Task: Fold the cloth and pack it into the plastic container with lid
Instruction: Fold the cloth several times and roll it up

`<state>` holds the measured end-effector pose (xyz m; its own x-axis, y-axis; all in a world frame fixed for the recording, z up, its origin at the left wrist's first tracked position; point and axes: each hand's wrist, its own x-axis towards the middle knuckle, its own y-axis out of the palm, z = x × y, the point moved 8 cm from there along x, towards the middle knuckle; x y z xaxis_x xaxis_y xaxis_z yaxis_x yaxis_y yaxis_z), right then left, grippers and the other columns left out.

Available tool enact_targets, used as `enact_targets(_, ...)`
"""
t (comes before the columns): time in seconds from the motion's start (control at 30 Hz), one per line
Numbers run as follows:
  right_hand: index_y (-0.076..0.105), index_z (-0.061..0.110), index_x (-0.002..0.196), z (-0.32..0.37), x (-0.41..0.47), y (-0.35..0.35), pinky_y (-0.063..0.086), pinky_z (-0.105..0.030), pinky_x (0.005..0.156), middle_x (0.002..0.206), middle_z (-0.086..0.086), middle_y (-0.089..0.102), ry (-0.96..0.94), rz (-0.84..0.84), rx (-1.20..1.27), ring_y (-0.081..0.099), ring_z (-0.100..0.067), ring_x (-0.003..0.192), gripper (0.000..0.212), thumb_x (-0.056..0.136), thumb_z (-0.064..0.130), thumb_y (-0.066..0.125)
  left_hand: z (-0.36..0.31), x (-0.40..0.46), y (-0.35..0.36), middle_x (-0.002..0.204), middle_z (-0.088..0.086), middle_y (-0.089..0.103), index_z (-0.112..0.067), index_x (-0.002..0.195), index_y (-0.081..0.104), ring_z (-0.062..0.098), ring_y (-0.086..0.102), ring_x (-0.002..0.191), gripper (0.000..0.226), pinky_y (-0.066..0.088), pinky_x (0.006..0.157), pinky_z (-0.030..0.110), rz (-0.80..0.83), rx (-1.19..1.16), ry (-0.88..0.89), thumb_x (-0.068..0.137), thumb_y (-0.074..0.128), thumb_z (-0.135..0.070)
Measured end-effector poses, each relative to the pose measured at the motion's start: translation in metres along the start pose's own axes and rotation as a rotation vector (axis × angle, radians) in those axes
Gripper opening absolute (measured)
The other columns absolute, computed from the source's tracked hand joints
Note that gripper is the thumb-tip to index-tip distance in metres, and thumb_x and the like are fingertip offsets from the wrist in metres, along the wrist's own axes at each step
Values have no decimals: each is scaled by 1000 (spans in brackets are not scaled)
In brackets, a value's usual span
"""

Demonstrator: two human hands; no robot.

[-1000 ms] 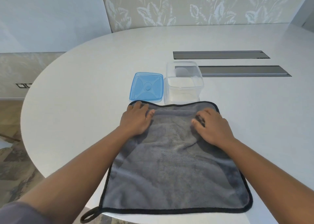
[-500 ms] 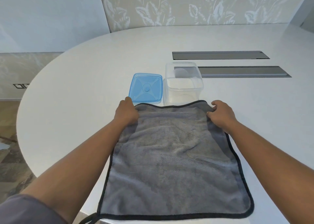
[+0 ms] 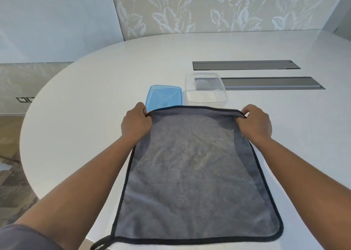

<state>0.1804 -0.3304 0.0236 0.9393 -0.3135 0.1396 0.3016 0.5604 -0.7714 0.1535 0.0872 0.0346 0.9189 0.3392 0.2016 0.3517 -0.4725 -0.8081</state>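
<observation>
Since the earlier frame, we have lifted the far edge of the grey cloth (image 3: pixel 193 166) off the white table (image 3: pixel 91 101). Our left hand (image 3: pixel 135 123) pinches the far left corner, our right hand (image 3: pixel 254 123) the far right, both closed on it. We read no writing anywhere. Just beyond the raised edge sit the blue lid (image 3: pixel 163 97) and the clear container (image 3: pixel 206 92), apparently empty.
</observation>
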Motion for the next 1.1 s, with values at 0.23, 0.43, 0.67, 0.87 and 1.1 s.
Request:
enact_targets(0.23, 65, 25, 87, 7, -1, -8, 47, -33, 60, 78, 5, 68, 26, 0, 117, 64, -21, 71, 11, 87, 34, 59, -4, 1, -9, 85, -5, 57, -20, 101, 62, 27, 54, 81, 20, 36, 63, 30, 14, 96, -27, 93, 45, -28)
enact_targets(0.43, 54, 23, 110, -1, -17, 11, 59, -34, 63, 102, -9, 72, 293, 206, 664, 75, -25, 79, 13, 98, 28, 58, 0, -7, 5, 75, 6, 74, -27, 106, 71, 21, 69, 60, 30, 59, 59, 33, 178, -476, -144, 101, 43, -36)
enact_targets(0.67, 61, 22, 103, 0, -23, 3, 56, -42, 94, 116, -4, 71, 345, 183, 998, 71, -22, 105, 13, 92, 16, 62, 11, -18, 15, 107, -1, 70, -21, 107, 72, 18, 73, 87, 15, 59, 70, 24, 193, -1006, -305, 100, 65, -32)
enact_targets(0.87, 69, 19, 70, -14, -35, -4, 60, -37, 66, 71, 2, 65, 449, 151, 1146, 64, -19, 70, 21, 79, 38, 70, 19, -36, 8, 93, 5, 73, -15, 83, 76, 25, 71, 91, 19, 60, 87, 40, 214, -1408, -384, 94, 63, -23)
enact_targets(1.1, 59, 9, 92, -29, -49, 8, 54, -22, 48, 82, -8, 71, 556, 327, 1116, 72, -14, 63, 21, 86, -4, 74, 42, -50, 21, 87, 4, 73, -13, 105, 72, 16, 64, 77, 25, 53, 54, 23, 270, -1288, -474, 89, 68, 5)
